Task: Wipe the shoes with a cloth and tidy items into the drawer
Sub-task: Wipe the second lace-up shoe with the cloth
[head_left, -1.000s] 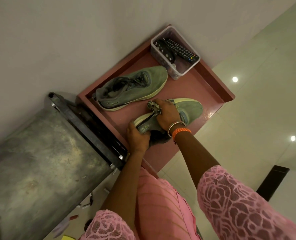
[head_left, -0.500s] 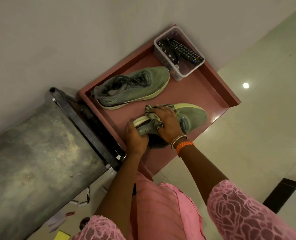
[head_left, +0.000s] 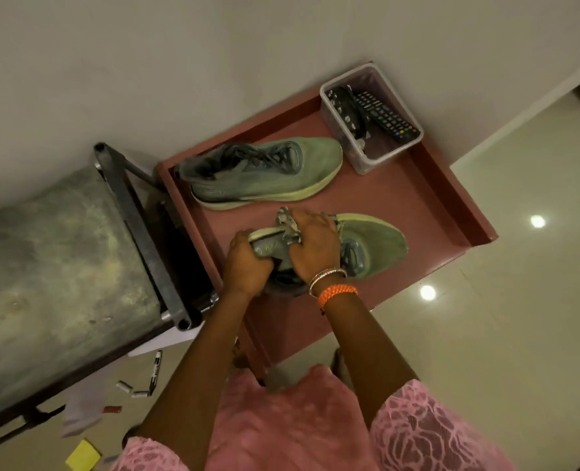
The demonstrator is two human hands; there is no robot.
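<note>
Over the pink drawer [head_left: 445, 185], left hand [head_left: 244, 263] grips the green sneaker's [head_left: 373, 243] heel; right hand [head_left: 310, 246] presses a bunched cloth [head_left: 287, 224] on it.

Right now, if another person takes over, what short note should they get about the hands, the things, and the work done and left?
Left hand: grip on the heel of the near shoe, steadying it.
Right hand: presses a bunched cloth on that shoe's side.
Both shoes lie in the open pink drawer; the far shoe is untouched by either hand. A clear box with remotes sits in the drawer corner.
Left: finish wiping, then tidy the markers and small items on the floor.
</note>
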